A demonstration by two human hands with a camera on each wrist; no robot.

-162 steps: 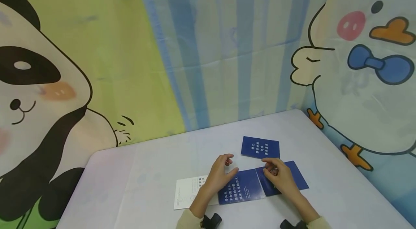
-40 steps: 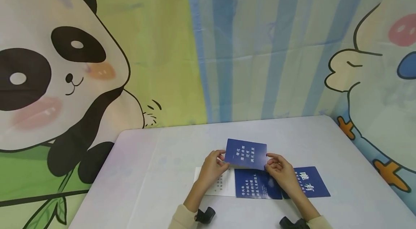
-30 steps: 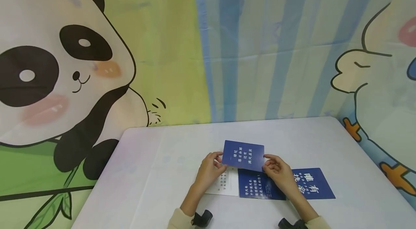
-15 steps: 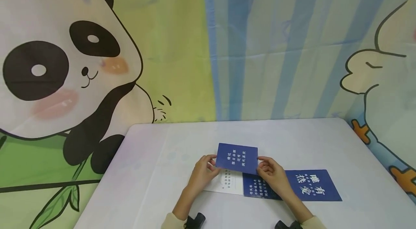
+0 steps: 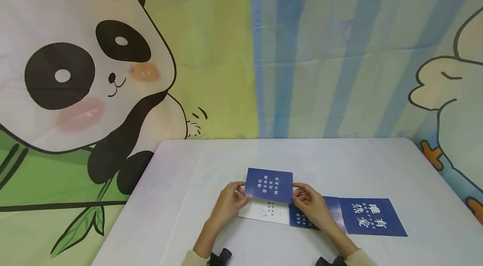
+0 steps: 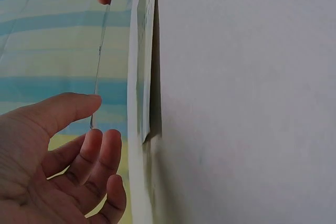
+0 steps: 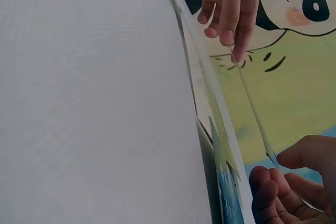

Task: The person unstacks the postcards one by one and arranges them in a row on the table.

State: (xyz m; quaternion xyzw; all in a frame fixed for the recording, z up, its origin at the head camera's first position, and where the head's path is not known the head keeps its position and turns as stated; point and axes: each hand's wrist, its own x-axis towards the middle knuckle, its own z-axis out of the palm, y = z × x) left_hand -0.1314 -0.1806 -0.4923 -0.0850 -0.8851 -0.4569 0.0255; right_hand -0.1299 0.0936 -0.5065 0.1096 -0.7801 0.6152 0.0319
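Both hands hold a dark blue card (image 5: 268,185) with white writing, raised above the table and seen edge-on in both wrist views. My left hand (image 5: 227,204) pinches its left edge between thumb and fingers. At the opposite edge, my right hand (image 5: 311,206) pinches the card the same way. Below it lies a white card (image 5: 266,211) with printed characters, its far part covered. To the right of that lies a blue card (image 5: 333,209), partly hidden by my right hand. Another blue card (image 5: 373,217) with large white characters is at the row's right end.
The cards lie in a row on a white table (image 5: 181,215). Behind its far edge hangs a cloth backdrop (image 5: 211,48) printed with a panda and blue stripes. A black wrist camera (image 5: 220,256) sits on the left wrist.
About five seconds ago this blue card lay flat behind the row and the hands were apart from it. Now both hands hold it up, and it has moved left toward the white card.
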